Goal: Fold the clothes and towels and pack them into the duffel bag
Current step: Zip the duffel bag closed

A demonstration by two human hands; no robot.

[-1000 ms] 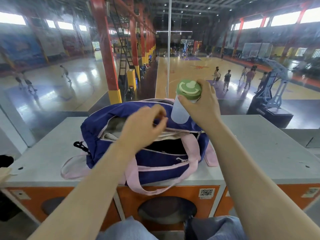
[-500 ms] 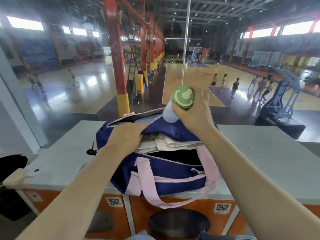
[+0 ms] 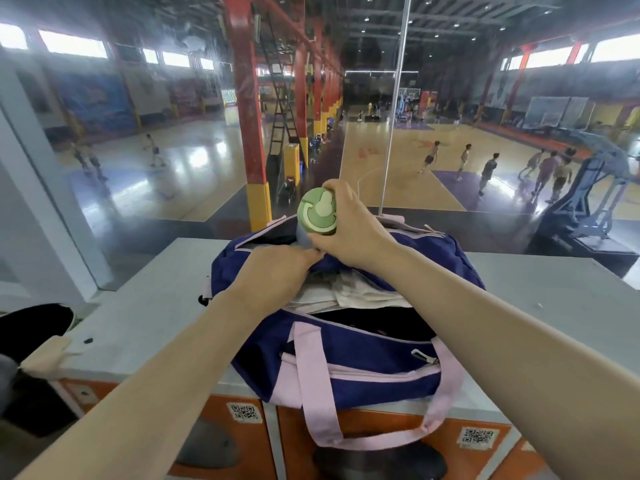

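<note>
A navy duffel bag (image 3: 363, 368) with pink straps lies open on the grey counter (image 3: 145, 320). Folded white cloth (image 3: 349, 294) shows inside its opening. My right hand (image 3: 353, 230) grips a bottle with a green lid (image 3: 317, 211), tilted with its lid toward me and its lower end going into the far side of the bag. My left hand (image 3: 277, 271) pinches the bag's upper flap near the zip edge, just under the bottle.
The counter tops orange lockers (image 3: 391, 427) with QR stickers. A glass pane stands right behind the bag, with a basketball hall and players beyond. A dark object (image 3: 31, 327) and a beige piece (image 3: 45, 356) sit at the counter's left end.
The bottle has tipped from upright above the bag to lid-toward-me and sunk into the far side. My left hand went from above the opening to gripping the flap.
</note>
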